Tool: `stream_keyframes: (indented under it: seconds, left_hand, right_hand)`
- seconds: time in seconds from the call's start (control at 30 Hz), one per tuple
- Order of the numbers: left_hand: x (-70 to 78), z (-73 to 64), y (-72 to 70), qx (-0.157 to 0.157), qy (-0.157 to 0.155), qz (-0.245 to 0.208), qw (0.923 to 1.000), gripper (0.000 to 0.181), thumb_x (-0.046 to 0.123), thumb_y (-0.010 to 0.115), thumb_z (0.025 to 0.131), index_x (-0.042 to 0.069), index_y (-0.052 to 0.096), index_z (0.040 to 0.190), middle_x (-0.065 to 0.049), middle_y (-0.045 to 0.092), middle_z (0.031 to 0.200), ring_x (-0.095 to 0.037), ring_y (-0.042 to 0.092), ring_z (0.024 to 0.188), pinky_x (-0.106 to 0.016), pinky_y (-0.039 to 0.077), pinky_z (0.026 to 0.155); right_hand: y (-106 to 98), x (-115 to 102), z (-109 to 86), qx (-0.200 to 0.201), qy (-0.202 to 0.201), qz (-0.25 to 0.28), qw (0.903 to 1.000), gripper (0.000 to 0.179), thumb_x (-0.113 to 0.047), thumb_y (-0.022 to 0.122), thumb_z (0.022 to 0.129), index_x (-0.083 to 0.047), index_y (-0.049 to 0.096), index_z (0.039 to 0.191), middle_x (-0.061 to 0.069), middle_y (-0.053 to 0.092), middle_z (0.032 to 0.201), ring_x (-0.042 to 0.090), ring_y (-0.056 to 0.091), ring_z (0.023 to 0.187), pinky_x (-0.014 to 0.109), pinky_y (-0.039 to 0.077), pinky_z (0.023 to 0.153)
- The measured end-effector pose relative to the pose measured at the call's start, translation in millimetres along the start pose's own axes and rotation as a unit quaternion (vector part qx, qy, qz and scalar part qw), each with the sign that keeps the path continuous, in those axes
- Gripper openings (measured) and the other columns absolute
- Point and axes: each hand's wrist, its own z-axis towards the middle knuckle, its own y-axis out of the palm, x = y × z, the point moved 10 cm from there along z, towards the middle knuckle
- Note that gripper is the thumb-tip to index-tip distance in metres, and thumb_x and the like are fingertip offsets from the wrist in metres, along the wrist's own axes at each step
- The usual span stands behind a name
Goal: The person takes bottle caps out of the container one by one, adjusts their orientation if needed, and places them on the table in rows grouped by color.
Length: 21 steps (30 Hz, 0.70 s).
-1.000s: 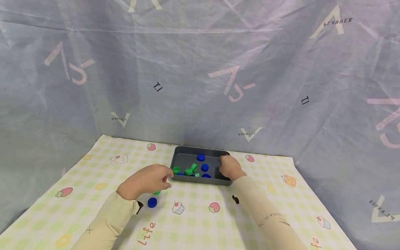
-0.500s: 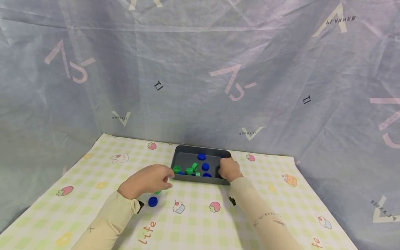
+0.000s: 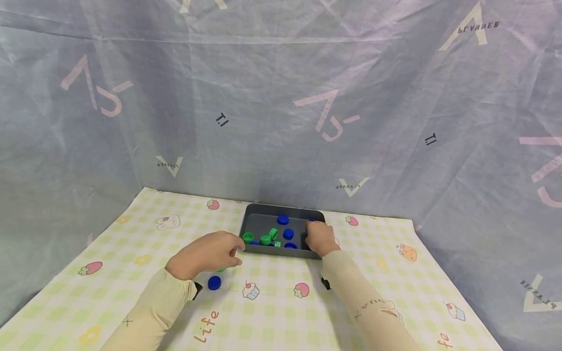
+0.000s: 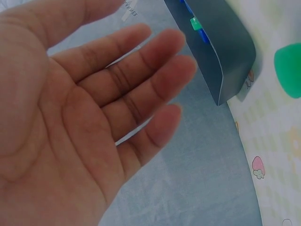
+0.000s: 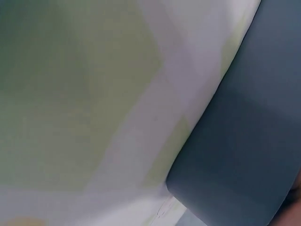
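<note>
So from where I'm standing there's a dark grey tray (image 3: 281, 252) at the far middle of the bench (image 3: 272, 317), pretty close to the grey curtain (image 3: 263, 122). Bunch of blue and green caps in it: a green cap lying open side up (image 3: 248, 238) in the near left corner, another green cap (image 3: 265, 240) just right of that, a tipped green one (image 3: 273, 233) behind it, and a blue cap (image 3: 283, 220) up by the far wall. The right hand (image 3: 321, 237) is over the tray's right end, but its fingertips are hidden, so can't tell if it's pinching anything. The left hand (image 3: 206, 251) is by the near left corner, fingers loosely bent, nothing in it; no idea if it's touching the rim. Below it, a loose blue cap (image 3: 214, 282) sits on the bench, with a half-hidden green cap (image 3: 221, 270) just beyond.
</note>
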Motion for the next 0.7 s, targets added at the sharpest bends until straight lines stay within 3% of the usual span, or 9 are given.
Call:
stream_keyframes:
  seconds: [0.43,0.7]
  left_hand:
    - [-6.7,1.9,5.1,-0.004,-0.033,-0.019,0.9992,0.024,0.02,0.075,0.089,0.01,0.072,0.111,0.008,0.055,0.069,-0.009,0.048,0.06,-0.034,0.045,0.07]
    - [-6.3,1.4,5.3,-0.009,-0.036,-0.016,0.9992,0.024,0.02,0.074,0.091,0.009,0.072,0.112,0.009,0.056,0.074,-0.01,0.051,0.065,-0.035,0.046,0.073]
  right_hand:
    - [10,4,3.3,-0.011,0.015,0.045,0.9988,0.019,-0.006,0.07,0.087,-0.009,0.071,0.105,0.015,0.058,0.103,0.031,0.063,0.088,0.049,0.054,0.08]
    - [6,12,3.1,0.004,0.005,0.102,0.9947,0.029,0.0,0.062,0.089,-0.004,0.066,0.117,0.015,0.064,0.106,0.033,0.062,0.102,0.046,0.051,0.091]
